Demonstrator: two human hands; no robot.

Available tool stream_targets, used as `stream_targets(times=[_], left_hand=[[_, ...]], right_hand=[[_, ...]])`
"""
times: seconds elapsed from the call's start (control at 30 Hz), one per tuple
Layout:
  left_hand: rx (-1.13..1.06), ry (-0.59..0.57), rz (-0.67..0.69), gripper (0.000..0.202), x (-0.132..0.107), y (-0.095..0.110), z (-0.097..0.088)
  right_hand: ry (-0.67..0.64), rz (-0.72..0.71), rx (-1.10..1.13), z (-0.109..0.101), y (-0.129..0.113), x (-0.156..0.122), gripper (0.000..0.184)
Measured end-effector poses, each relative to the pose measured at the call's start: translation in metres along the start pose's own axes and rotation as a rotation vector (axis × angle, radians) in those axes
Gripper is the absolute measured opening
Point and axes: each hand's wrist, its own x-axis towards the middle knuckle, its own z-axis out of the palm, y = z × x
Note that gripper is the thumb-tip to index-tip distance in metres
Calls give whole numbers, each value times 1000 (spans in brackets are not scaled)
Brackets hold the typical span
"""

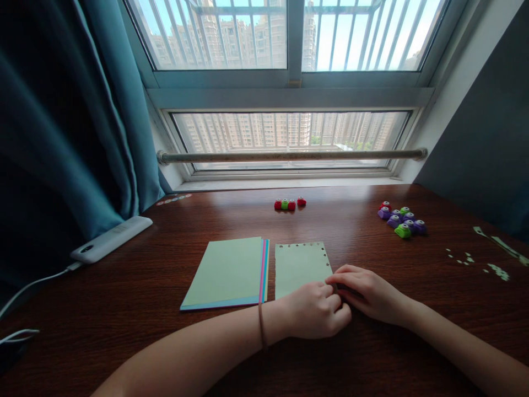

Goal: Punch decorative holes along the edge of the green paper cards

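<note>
A small pale green sheet (300,264) lies on the wooden table, with tiny punched shapes along its top edge and upper right edge. My left hand (316,310), with a brown band at the wrist, is closed over the sheet's lower right part. Whatever its curled fingers grip is hidden beneath them. My right hand (370,292) comes in from the right, fingers bent together at the sheet's right edge and touching my left hand. Between the two hands I cannot make out what the right fingertips hold. Left of the small sheet is a stack of coloured paper (231,270), pale green on top.
Several small craft punches (401,220) in purple, green and red cluster at the right; a short row of red and green punches (285,204) stands near the window. Paper bits (498,271) and strips (506,247) lie far right. A white power bank (111,238) with a cable sits left.
</note>
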Motion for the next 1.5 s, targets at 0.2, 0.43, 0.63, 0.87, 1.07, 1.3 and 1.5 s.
stream_targets(times=[0.2,0.43,0.63,0.87,1.07,1.3,1.5], left_hand=[[5,-2,-2,13,0,0,0],[5,-21,-3,14,1,0,-1],[4,-33,-6,13,0,0,-1],[-8,-25,0,13,0,0,-1],[-5,-21,1,13,0,0,-1],[-5,-36,-4,14,0,0,-1],[3,-42,-5,14,0,0,-1]], right_hand=[[2,-2,-4,-1,0,1,29],[11,-15,-4,-1,-1,1,28],[20,-20,-19,-2,-2,1,27],[10,-17,-19,-1,-2,1,28],[19,-29,-23,-2,-2,2,28],[28,-39,-25,-2,-3,3,27],[29,-40,-20,-2,-2,1,28]])
